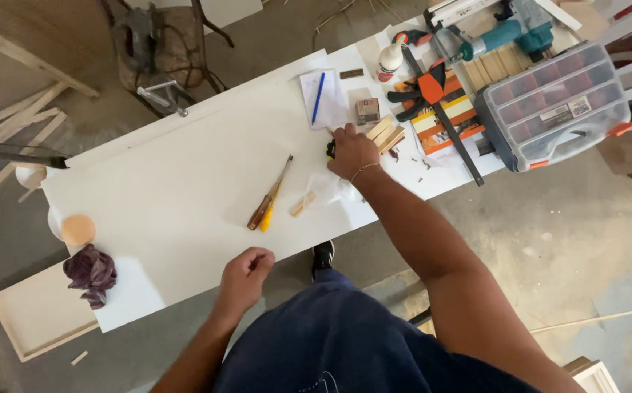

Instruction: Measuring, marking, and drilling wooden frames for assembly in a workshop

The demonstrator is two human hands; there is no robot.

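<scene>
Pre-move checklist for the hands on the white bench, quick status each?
1. Right hand on target: ok, it rests on a small dark object beside the wooden blocks.
2. What that dark object is: cannot tell, mostly hidden.
3. Left hand free: cannot tell, loosely curled at the near edge of the white tabletop.
4. Chisels out of the way: ok, lying apart from both hands.
5. Bar clamp clear of the right hand: ok.

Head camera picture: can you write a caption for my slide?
Right hand reaches to small wood blocks on a white table; left hand curls near its edge.
</scene>
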